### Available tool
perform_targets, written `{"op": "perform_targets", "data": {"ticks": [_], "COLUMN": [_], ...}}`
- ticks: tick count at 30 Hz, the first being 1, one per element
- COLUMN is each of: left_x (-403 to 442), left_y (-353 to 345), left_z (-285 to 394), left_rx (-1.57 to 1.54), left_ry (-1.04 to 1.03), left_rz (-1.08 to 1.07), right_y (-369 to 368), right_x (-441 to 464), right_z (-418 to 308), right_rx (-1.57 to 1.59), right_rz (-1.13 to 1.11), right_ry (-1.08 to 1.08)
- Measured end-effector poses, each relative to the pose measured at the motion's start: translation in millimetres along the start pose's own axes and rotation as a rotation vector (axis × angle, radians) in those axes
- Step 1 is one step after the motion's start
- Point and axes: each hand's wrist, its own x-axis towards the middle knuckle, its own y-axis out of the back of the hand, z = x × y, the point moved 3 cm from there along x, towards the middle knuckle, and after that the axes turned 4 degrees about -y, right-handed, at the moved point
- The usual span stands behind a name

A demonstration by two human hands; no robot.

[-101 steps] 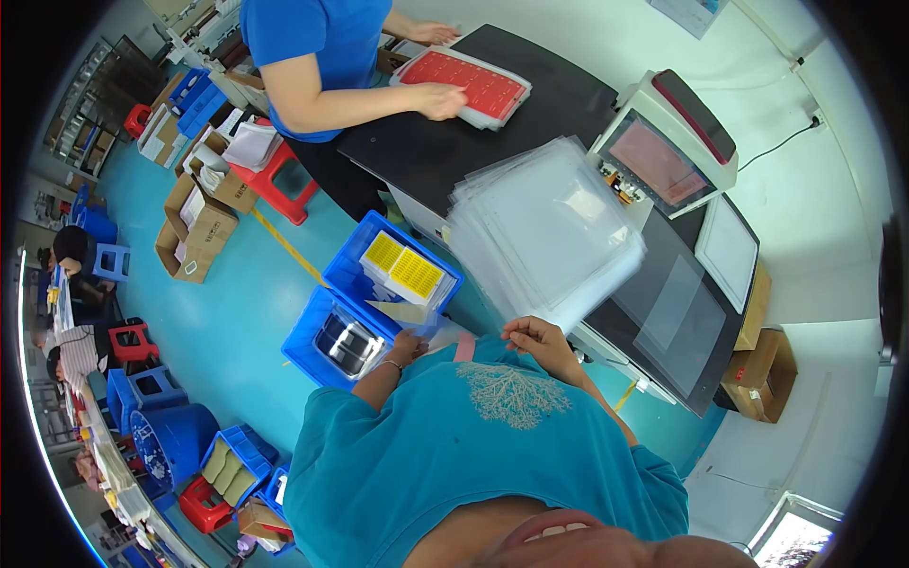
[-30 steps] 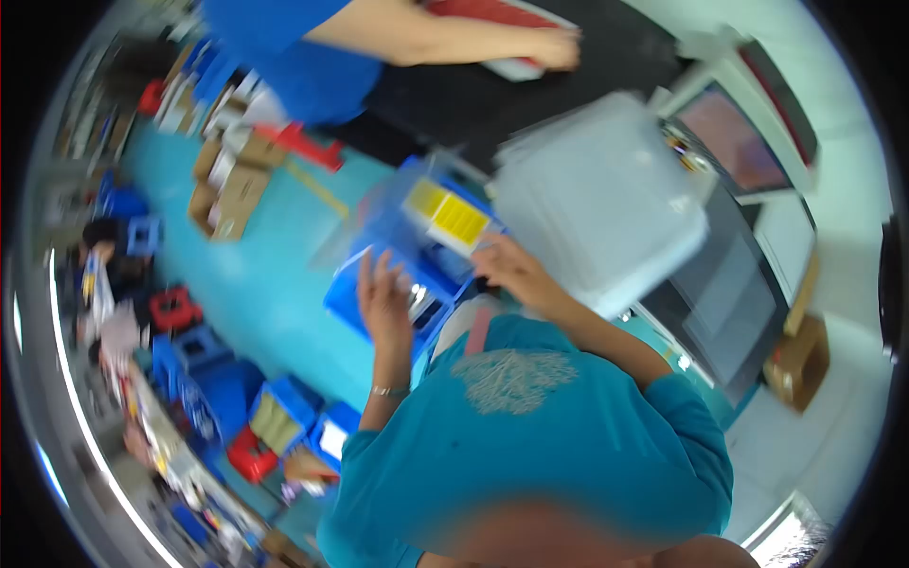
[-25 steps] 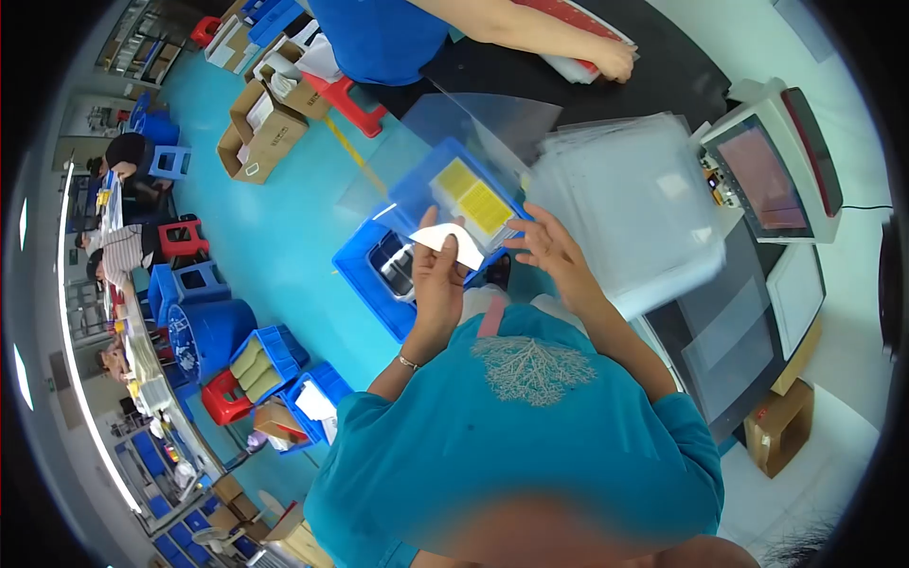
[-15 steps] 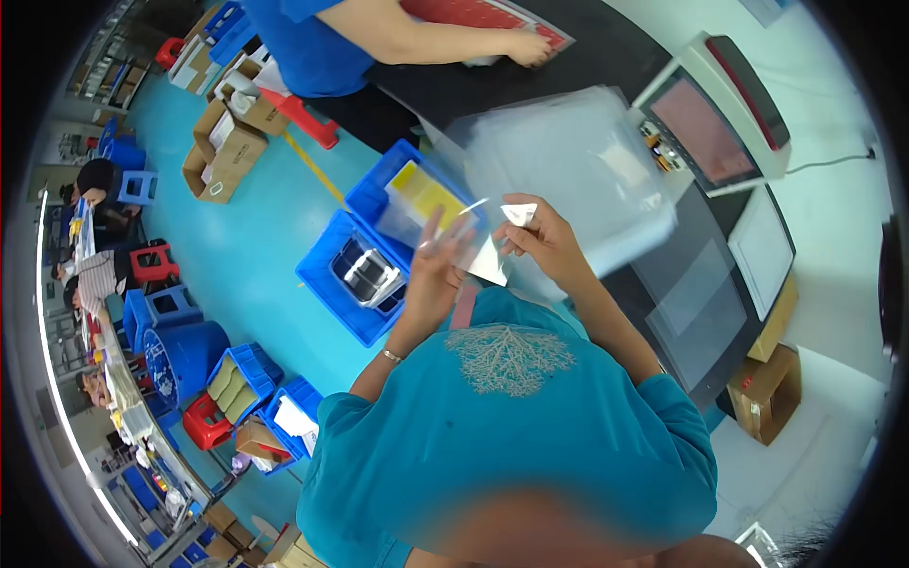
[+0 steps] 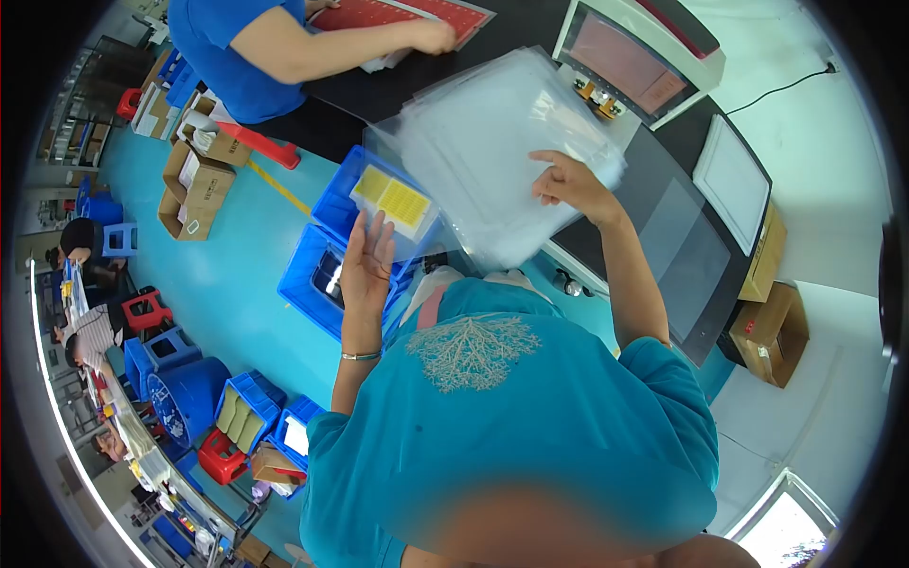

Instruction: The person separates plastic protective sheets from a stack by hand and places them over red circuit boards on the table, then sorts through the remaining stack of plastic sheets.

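My left hand (image 5: 367,270) is open, palm up with fingers extended, at the near edge of a clear plastic sheet (image 5: 447,254). I cannot tell whether it supports that sheet. Just beyond its fingertips, a yellow printed card or label sheet (image 5: 402,203) shows above a blue bin (image 5: 333,210). My right hand (image 5: 574,187) is over the right part of a stack of translucent plastic sheets (image 5: 473,142). Its index finger points left and the other fingers are loosely bent. Nothing shows in it.
A co-worker's arm (image 5: 350,52) reaches over a red perforated board (image 5: 388,14). A machine with a screen (image 5: 630,62) stands at the table's back right. Another blue bin (image 5: 308,284) is left of my left hand. Cardboard boxes (image 5: 194,194) stand on the floor.
My hands have moved apart, the left one leftward and the right one up toward the stack. The white folded piece in my right hand is no longer visible. The view has shifted.
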Motion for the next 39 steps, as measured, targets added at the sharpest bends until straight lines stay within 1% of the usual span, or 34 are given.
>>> {"op": "perform_targets", "data": {"ticks": [2,6,10,13,16,18,22,25,27,30,33,34,39], "left_x": [-5.9,-7.1,-13.0,-12.1,-11.7,-11.3,-14.5,-14.1,-3.7,18.1,50.2,59.0,87.1], "left_y": [2.1,17.1,12.0,13.0,10.2,10.5,4.4,-2.6,-13.5,-42.5,-57.7,-60.6,-69.7], "left_z": [-7.1,-24.6,-29.2,-32.1,-32.9,-34.1,-32.4,-30.5,-22.1,-0.1,13.2,15.4,16.7], "left_rx": [0.114,0.120,0.124,0.126,0.122,0.112,0.191,0.475,0.548,0.681,0.803,0.814,0.868], "left_ry": [0.040,0.100,0.122,0.130,0.132,0.124,0.126,-0.013,-0.070,-0.192,-0.233,-0.239,-0.225], "left_rz": [-0.012,-0.011,-0.001,0.002,0.002,-0.011,-0.003,-0.053,-0.093,-0.211,-0.286,-0.276,-0.304], "right_y": [5.1,1.3,-0.6,-0.2,5.2,3.3,1.3,-1.1,-3.2,-9.2,-18.3,-22.2,-36.1], "right_x": [-1.6,-12.3,-21.3,-24.8,-24.7,-30.1,-33.8,-40.1,-47.1,-56.8,-66.3,-69.4,-79.8], "right_z": [12.1,23.7,29.4,31.9,45.9,42.2,47.0,48.1,48.5,50.1,56.9,58.2,61.0], "right_rx": [-0.042,-0.073,-0.063,-0.072,-0.013,-0.038,0.000,0.017,0.027,0.062,0.144,0.168,0.225], "right_rz": [0.065,0.130,0.171,0.209,0.242,0.271,0.285,0.319,0.353,0.384,0.350,0.343,0.405], "right_ry": [-0.040,-0.127,-0.181,-0.155,-0.136,-0.147,-0.150,-0.123,-0.105,-0.112,-0.121,-0.117,-0.121]}}
